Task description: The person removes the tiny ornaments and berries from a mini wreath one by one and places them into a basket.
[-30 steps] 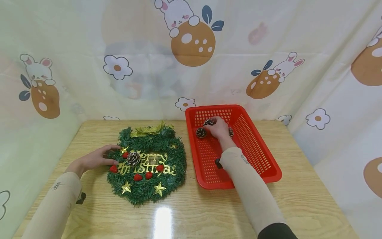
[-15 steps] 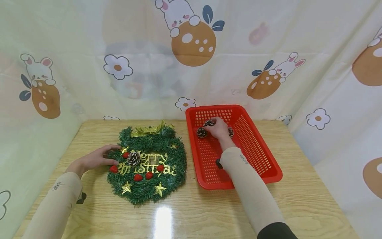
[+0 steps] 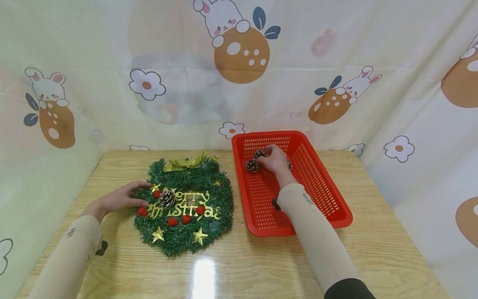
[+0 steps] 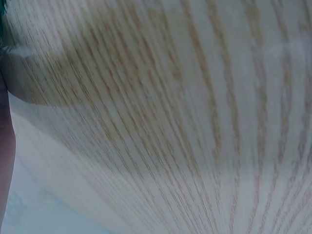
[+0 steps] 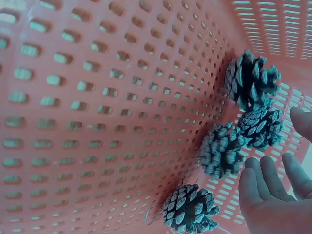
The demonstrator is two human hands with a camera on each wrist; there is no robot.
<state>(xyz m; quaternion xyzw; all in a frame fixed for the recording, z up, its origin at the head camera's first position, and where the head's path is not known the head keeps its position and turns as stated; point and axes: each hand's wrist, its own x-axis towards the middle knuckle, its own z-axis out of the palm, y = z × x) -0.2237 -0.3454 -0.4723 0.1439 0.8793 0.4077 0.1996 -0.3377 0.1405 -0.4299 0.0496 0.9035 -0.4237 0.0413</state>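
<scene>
A green Christmas wreath (image 3: 186, 243) lies flat, with golden "Merry Christmas" lettering, stars, red berries and one pine cone (image 3: 167, 198) on it. At its left edge my left hand (image 3: 121, 197) touches the greenery with spread, relaxed fingers; only a sliver of it shows in the left wrist view. My right hand (image 3: 276, 160) reaches into the red basket (image 3: 326, 207). In the right wrist view its fingers (image 5: 265, 183) are parted and hold nothing. Beside them, several pine cones (image 5: 222, 152) lie in the basket, some with thin hanging loops. The hand partly hides them in the head view.
A wooden table (image 3: 168, 278) bears the wreath on the left and the basket on the right. Behind and at both sides hangs a patterned curtain (image 3: 186, 108). The basket's raised walls surround my right hand.
My right fingers have parted from the pine cone that they were at a second ago. That cone now sits slightly further left in the basket. The left hand and the wreath have stayed put.
</scene>
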